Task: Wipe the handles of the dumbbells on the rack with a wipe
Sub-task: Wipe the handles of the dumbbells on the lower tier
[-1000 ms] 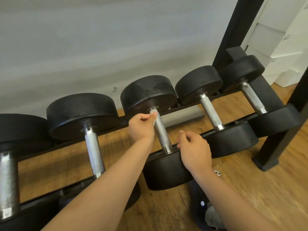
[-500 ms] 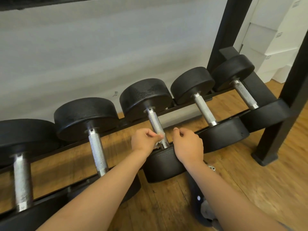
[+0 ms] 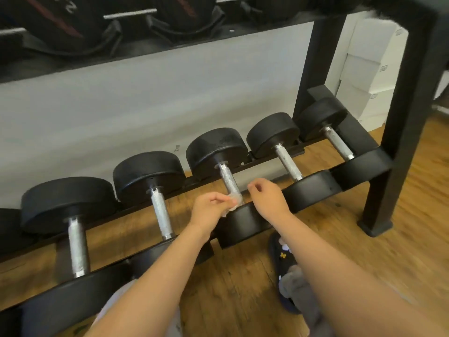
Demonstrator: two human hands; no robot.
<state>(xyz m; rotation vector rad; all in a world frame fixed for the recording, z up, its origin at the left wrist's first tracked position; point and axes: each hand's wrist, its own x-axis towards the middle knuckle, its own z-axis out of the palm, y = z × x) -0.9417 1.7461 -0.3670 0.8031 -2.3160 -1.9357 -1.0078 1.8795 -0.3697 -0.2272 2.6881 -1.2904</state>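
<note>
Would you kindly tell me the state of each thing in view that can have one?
left hand, pinches the wipe.
wipe, crumpled, against the near end of the middle dumbbell's handle.
right hand, fingers loosely curled, holds nothing.
middle dumbbell, lying across the rack, handle mostly bare.
rack, upright on the floor, lower tier holding a row of dumbbells.
</note>
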